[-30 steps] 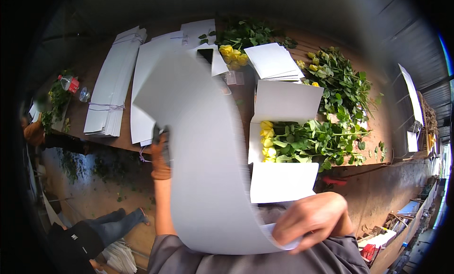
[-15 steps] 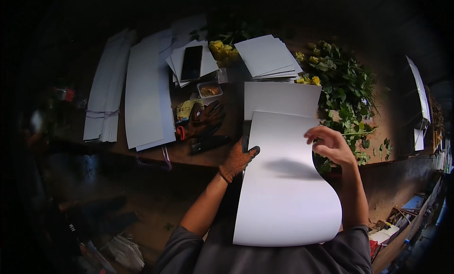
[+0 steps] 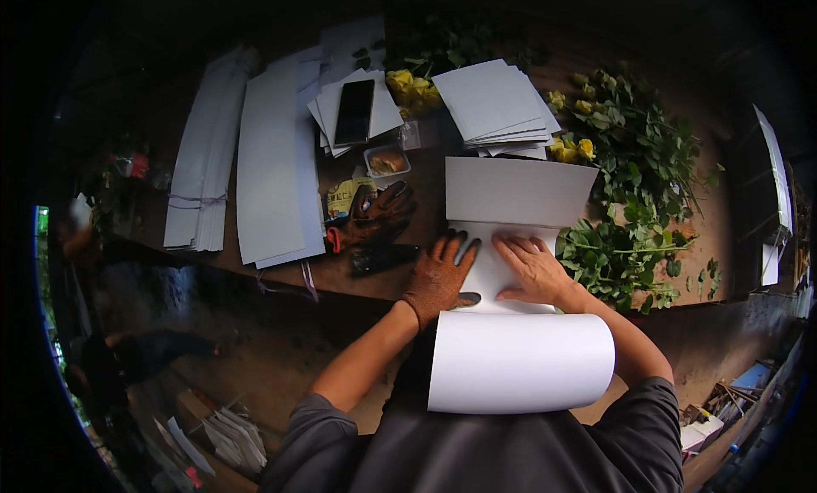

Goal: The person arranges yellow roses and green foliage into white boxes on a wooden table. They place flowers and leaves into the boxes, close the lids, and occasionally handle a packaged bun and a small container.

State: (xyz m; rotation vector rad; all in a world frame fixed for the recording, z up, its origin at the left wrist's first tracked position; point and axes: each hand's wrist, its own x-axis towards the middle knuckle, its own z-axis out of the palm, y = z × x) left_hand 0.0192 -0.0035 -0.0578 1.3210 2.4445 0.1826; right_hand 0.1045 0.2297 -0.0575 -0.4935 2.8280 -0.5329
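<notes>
A large white sheet of paper or thin card [image 3: 523, 365] lies over the table's near edge, its near part curling down toward my lap. My left hand [image 3: 440, 276], in a brown work glove with dark fingertips, presses on its left side with the fingers spread. Bare, my right hand [image 3: 536, 272] lies on the right side of the sheet, fingers stretched out flat. Beyond the fingertips is a greyish-white panel [image 3: 521, 191] with a crease or edge along its near side. Whether it belongs to the same sheet cannot be told.
Left are long white card stacks [image 3: 277, 165], one bundle [image 3: 200, 169] tied. A phone [image 3: 354, 111] tops smaller cards; nearby are a small tub [image 3: 387, 161] and a dark glove [image 3: 383, 216]. Square cards [image 3: 494, 106] lie behind; leafy yellow roses [image 3: 638, 152] cover the right.
My right hand has come down from above the sheet's right edge onto its surface. My left hand has moved from its left edge onto it. The sheet has slid nearer, curling more.
</notes>
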